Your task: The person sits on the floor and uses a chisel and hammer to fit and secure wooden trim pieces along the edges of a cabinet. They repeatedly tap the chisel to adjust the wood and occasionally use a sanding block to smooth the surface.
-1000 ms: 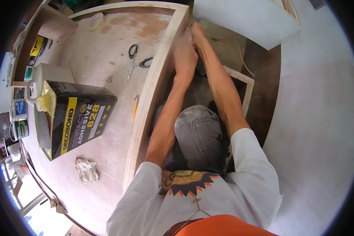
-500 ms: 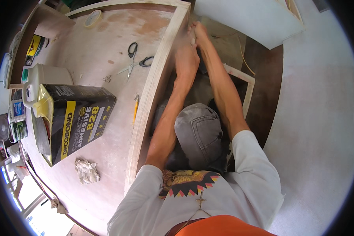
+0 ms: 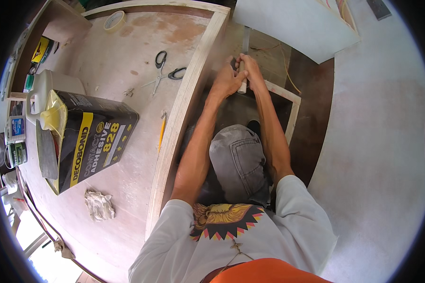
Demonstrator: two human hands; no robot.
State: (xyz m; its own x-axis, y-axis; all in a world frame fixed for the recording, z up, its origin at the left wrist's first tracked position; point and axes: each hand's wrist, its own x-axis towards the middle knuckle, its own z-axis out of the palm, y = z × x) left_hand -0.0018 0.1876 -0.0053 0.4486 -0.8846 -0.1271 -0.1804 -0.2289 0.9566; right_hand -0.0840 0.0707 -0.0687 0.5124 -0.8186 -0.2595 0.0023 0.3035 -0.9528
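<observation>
My right hand (image 3: 253,70) is closed round a long hand tool with a pale round handle (image 3: 242,87) and a narrow, flat grey blade (image 3: 246,38) that points away from me. Close against it is my left hand (image 3: 228,79), its thumb at the handle and its fingers curled by a small dark piece (image 3: 233,63), whose kind I cannot make out. Both hands are above the space between the workbench's wooden edge (image 3: 186,104) and an open wooden frame (image 3: 293,109). The fingers partly hide where blade and handle meet.
On the pale panel at left are scissors (image 3: 159,73), a pencil (image 3: 162,132), a tape roll (image 3: 114,21), a crumpled rag (image 3: 99,205), a black-and-yellow adhesive can (image 3: 92,141) and a white jug (image 3: 61,87). White panels (image 3: 297,23) stand at right; a thin wire (image 3: 288,70) lies beyond my hands.
Both hands have drawn back toward me and away from the bench edge. The tool's handle and blade, mostly hidden before, now show. My view has shifted slightly.
</observation>
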